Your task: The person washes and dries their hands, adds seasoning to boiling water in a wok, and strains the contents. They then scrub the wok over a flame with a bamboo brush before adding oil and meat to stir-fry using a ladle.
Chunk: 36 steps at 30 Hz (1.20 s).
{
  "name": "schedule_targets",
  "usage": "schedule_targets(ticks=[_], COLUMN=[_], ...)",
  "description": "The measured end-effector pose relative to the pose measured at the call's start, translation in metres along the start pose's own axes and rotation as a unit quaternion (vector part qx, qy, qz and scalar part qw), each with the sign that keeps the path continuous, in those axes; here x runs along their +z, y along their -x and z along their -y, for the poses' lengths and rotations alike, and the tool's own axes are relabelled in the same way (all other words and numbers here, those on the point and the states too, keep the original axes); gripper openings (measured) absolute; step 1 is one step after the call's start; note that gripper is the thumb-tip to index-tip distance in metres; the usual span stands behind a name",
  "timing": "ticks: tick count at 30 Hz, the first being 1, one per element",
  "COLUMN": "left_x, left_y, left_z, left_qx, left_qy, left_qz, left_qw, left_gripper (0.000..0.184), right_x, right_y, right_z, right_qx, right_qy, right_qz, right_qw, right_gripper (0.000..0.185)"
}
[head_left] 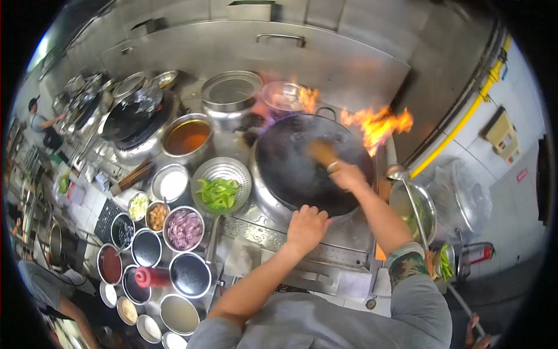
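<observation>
My right hand (349, 176) is closed round a tan wok brush (322, 153), whose blurred bristles are inside the black wok (290, 180). My left hand (308, 230) is closed at the near rim of the wok; its grip point is hidden under the fingers. A loop handle (326, 110) stands on the wok's far side. Steam hangs over the dark bowl, and flames (381, 125) flare beyond its right rim. Left of the wok, sliced green peppers (218, 192) lie in a perforated strainer (241, 173).
Several bowls stand at the left, including sliced red onions (185, 228), beside a red squeeze bottle (152, 277). A pot of brown liquid (187, 137) is behind them. At the right, a ladle (414, 203) rests across a metal pot (427, 218). Another person (43, 125) stands far left.
</observation>
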<state>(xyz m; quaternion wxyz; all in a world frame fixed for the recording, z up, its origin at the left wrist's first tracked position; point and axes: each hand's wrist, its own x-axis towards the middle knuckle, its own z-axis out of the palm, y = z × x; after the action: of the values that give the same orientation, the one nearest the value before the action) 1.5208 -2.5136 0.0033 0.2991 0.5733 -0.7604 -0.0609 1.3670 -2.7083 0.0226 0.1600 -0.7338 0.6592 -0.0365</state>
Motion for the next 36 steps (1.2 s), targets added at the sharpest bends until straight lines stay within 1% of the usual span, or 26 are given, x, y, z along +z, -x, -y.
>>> schedule_targets(ticks=[1, 2, 3, 5, 6, 7, 8, 9, 10, 12, 13, 14, 16, 19, 20, 22, 23, 25, 26, 27, 28, 29, 31, 32, 35, 36], left_x=[-0.002, -0.002, -0.001, 0.005, 0.004, 0.003, 0.002, 0.000, -0.001, -0.001, -0.001, -0.001, 0.000, -0.002, -0.009, -0.014, -0.016, -0.035, -0.042, -0.042, -0.046, -0.055, -0.064, -0.067, -0.078, -0.079], left_y=[0.000, -0.001, -0.006, -0.001, 0.001, 0.000, -0.001, -0.002, -0.002, -0.003, -0.002, -0.002, -0.007, -0.009, -0.012, -0.013, -0.014, -0.012, -0.012, -0.003, 0.006, 0.015, 0.037, 0.048, 0.082, 0.096], left_z=[0.001, 0.002, 0.005, 0.005, 0.004, 0.004, 0.003, 0.003, 0.004, 0.010, 0.013, 0.016, 0.020, 0.012, 0.004, -0.006, -0.011, -0.018, -0.015, -0.008, 0.007, 0.013, 0.027, 0.032, 0.044, 0.048], left_qx=[-0.002, 0.001, 0.004, -0.001, 0.001, 0.004, 0.007, 0.010, 0.010, 0.010, 0.011, 0.016, 0.034, 0.027, 0.025, -0.007, -0.028, -0.003, 0.011, -0.032, -0.032, -0.070, -0.163, -0.171, -0.183, -0.193], left_qy=[-0.002, 0.002, -0.002, -0.003, -0.006, -0.008, -0.008, -0.004, 0.001, 0.016, 0.020, 0.024, 0.046, 0.073, 0.068, 0.107, 0.125, 0.125, 0.122, 0.165, 0.166, 0.129, 0.175, 0.179, 0.168, 0.160], left_qz=[0.006, 0.005, 0.004, 0.010, 0.009, 0.005, 0.001, -0.001, -0.003, -0.010, -0.006, -0.002, -0.006, -0.013, 0.002, 0.037, 0.050, -0.036, -0.081, -0.126, -0.159, -0.161, -0.162, -0.151, -0.150, -0.154], left_qw=[1.000, 1.000, 1.000, 1.000, 1.000, 1.000, 1.000, 1.000, 1.000, 1.000, 1.000, 1.000, 0.998, 0.997, 0.997, 0.994, 0.990, 0.992, 0.989, 0.978, 0.973, 0.976, 0.957, 0.957, 0.957, 0.956], left_gripper=[0.020, 0.020, 0.020, 0.019, 0.019, 0.019, 0.019, 0.020, 0.020, 0.019, 0.019, 0.019, 0.018, 0.017, 0.017, 0.015, 0.015, 0.017, 0.019, 0.027, 0.029, 0.030, 0.034, 0.036, 0.041, 0.041], right_x=[0.039, -0.014, -0.009, -0.049, -0.048, -0.051, -0.068, -0.080, -0.078, -0.080, -0.082, -0.073, -0.014, 0.065, 0.107, 0.124, 0.118, 0.079, 0.060, 0.040, 0.003, -0.011, -0.014, -0.011, -0.044, -0.043], right_y=[-0.016, 0.037, 0.031, 0.024, 0.002, -0.010, -0.005, 0.012, 0.002, 0.035, 0.080, 0.128, 0.210, 0.291, 0.299, 0.295, 0.292, 0.290, 0.285, 0.284, 0.288, 0.286, 0.285, 0.278, 0.269, 0.263], right_z=[-0.018, 0.035, 0.022, 0.001, -0.030, -0.050, -0.050, -0.053, -0.081, -0.113, -0.107, -0.100, -0.108, -0.095, -0.104, -0.106, -0.111, -0.130, -0.155, -0.187, -0.209, -0.238, -0.293, -0.313, -0.307, -0.313], right_qx=[-0.159, -0.059, -0.065, -0.046, -0.030, -0.034, 0.009, 0.042, 0.055, -0.012, -0.002, 0.008, 0.055, 0.103, 0.054, 0.124, 0.152, 0.066, 0.082, 0.101, 0.151, 0.173, 0.229, 0.264, 0.223, 0.170], right_qy=[-0.020, -0.113, -0.241, -0.162, -0.093, 0.051, 0.184, 0.130, 0.060, -0.005, -0.182, -0.354, -0.463, -0.422, -0.328, -0.319, -0.314, -0.112, -0.059, -0.004, 0.036, 0.060, 0.074, 0.064, 0.078, 0.077], right_qz=[0.006, 0.187, 0.291, 0.335, 0.275, 0.115, -0.039, -0.182, -0.233, -0.296, -0.249, -0.199, -0.184, -0.201, -0.272, -0.135, -0.061, -0.170, -0.244, -0.313, -0.286, -0.280, -0.234, -0.191, -0.167, -0.177], right_qw=[0.987, 0.974, 0.924, 0.927, 0.956, 0.991, 0.982, 0.974, 0.969, 0.955, 0.951, 0.914, 0.866, 0.878, 0.903, 0.930, 0.935, 0.977, 0.965, 0.944, 0.946, 0.942, 0.942, 0.943, 0.957, 0.966], right_gripper=[0.058, 0.063, 0.065, 0.063, 0.057, 0.049, 0.042, 0.047, 0.060, 0.066, 0.067, 0.067, 0.065, 0.070, 0.070, 0.064, 0.062, 0.055, 0.057, 0.059, 0.052, 0.047, 0.038, 0.034, 0.032, 0.031])
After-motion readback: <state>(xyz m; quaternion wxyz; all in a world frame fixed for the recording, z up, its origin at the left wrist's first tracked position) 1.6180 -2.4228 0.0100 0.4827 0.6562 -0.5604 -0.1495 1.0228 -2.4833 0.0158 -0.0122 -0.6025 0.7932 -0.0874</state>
